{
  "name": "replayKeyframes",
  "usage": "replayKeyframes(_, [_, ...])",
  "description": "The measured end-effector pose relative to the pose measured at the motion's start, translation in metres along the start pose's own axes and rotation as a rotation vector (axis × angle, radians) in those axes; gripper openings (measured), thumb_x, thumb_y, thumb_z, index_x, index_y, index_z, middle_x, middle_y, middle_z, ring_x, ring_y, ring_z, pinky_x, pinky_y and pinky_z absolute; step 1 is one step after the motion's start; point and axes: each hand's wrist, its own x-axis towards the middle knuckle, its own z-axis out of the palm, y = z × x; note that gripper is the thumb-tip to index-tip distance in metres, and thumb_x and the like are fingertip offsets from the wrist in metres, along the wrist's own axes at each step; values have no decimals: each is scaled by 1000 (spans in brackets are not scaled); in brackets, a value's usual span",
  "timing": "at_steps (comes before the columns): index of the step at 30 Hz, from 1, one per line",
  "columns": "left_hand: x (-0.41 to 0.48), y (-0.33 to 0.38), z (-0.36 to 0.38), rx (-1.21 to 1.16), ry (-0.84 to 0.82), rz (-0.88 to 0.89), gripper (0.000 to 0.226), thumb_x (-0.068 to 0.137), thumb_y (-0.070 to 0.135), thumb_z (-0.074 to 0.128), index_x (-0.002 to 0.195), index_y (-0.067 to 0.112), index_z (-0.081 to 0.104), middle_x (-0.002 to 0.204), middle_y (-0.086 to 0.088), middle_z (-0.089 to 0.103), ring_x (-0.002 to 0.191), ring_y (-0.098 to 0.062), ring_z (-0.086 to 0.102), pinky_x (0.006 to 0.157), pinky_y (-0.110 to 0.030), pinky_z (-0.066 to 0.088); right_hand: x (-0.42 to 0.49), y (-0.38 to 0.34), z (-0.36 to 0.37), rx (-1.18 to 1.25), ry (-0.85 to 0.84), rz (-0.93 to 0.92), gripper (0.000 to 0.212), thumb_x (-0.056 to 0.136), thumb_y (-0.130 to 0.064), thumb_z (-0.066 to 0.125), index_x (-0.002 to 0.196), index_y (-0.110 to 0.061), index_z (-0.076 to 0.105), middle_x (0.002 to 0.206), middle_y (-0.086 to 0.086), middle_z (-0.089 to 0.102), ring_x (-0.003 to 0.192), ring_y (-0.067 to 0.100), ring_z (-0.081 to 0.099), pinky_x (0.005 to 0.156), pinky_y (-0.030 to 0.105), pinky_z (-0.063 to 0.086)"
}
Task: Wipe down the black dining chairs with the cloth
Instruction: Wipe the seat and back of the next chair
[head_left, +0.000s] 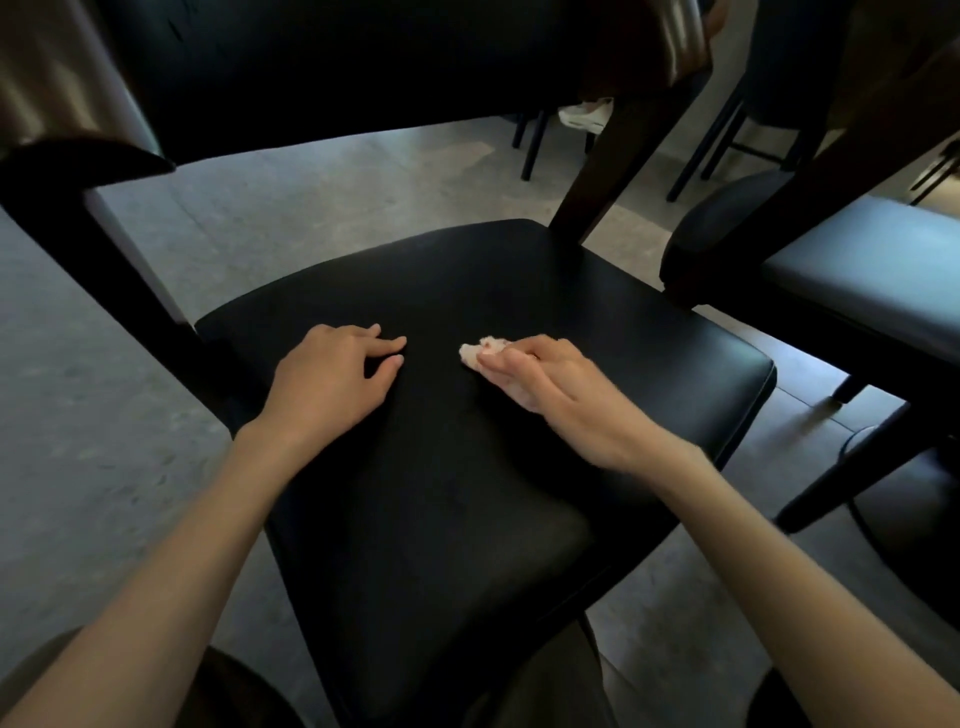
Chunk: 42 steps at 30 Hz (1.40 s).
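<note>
The floor (93, 415) was grey and mottled, like concrete or stone-look tile, dull and faintly streaked. At the right stood a neighbouring chair (872, 270), its padded dark seat catching a bluish sheen. Beyond it, at the far right edge, a small patch of floor lay brightly lit. Further back, thin black chair legs (531, 150) stood on the floor. A white object (584, 117), too blurred to identify, lay beside them. The rest of the room was dim and shadowed.
</note>
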Motion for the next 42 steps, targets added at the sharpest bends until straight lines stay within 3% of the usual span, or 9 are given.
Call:
replayKeyframes(4, [0, -3, -1, -3, -5, 1, 38, 94, 47, 49, 131, 40, 54, 143, 10, 49, 132, -19, 44, 97, -48, 49, 1, 11, -16, -81, 69, -114, 43, 99, -30, 50, 142, -26, 47, 133, -8, 55, 118, 1, 52, 101, 21, 43])
replayKeyframes(9, [-3, 2, 4, 74, 47, 3, 43, 97, 45, 45, 139, 38, 45, 148, 6, 42, 135, -23, 37, 105, -45, 37, 9, 14, 10, -358, -23, -61, 70, 88, -67, 43, 147, -30, 36, 147, -9, 38, 124, 12, 30, 107, 31, 30])
replayKeyframes(13, [0, -1, 10, 63, 85, -7, 47, 98, 46, 42, 144, 36, 38, 151, 3, 38, 138, -21, 33, 110, -44, 31, 1, 6, 21, -366, -2, -203, 51, 96, -46, 48, 144, -28, 42, 127, -2, 42, 104, 9, 37, 91, 27, 39])
replayKeyframes(17, [17, 1, 16, 84, 118, -12, 48, 98, 46, 40, 145, 35, 37, 150, 2, 40, 138, -19, 35, 112, -41, 29, 21, 2, 13, -284, -5, -206, 47, 98, -43, 42, 144, -37, 39, 117, -6, 41, 92, 5, 46, 75, 19, 44])
replayKeyframes(24, [44, -7, 17, 111, 154, -85, 47, 99, 47, 37, 143, 33, 40, 150, 1, 40, 138, -19, 33, 113, -40, 26, 141, 42, 6, -199, 304, -91, 37, 97, -26, 55, 134, -22, 56, 126, 3, 53, 112, 23, 47, 90, 24, 31])
replayKeyframes(27, [47, -6, 21, 92, 186, -113, 45, 99, 45, 36, 141, 31, 44, 148, 2, 42, 137, -17, 34, 114, -38, 24, 189, 44, 20, -159, 261, -116, 36, 97, -17, 55, 133, -16, 58, 131, 6, 58, 121, 25, 49, 99, 24, 32])
replayKeyframes(30, [50, -5, 23, 95, 212, -120, 44, 99, 44, 36, 140, 32, 47, 147, 5, 43, 136, -15, 35, 113, -37, 24, 218, 27, 49, -129, 119, -185, 41, 95, -9, 56, 135, -14, 56, 140, 6, 54, 130, 23, 45, 110, 38, 36])
replayKeyframes(36, [51, -8, 24, 91, 220, -128, 44, 98, 44, 36, 141, 34, 44, 148, 6, 41, 138, -14, 32, 115, -37, 22, 238, 35, 55, -408, -21, -257, 36, 101, -28, 46, 136, -32, 54, 137, -7, 56, 102, 16, 42, 87, 31, 37])
replayKeyframes(42, [51, -9, 24, 46, 223, -125, 44, 98, 45, 37, 140, 34, 46, 147, 8, 41, 138, -13, 31, 115, -35, 19, 254, 83, 21, -493, 45, -77, 32, 102, -22, 44, 126, -18, 64, 132, 5, 56, 112, 25, 43, 96, 36, 35])
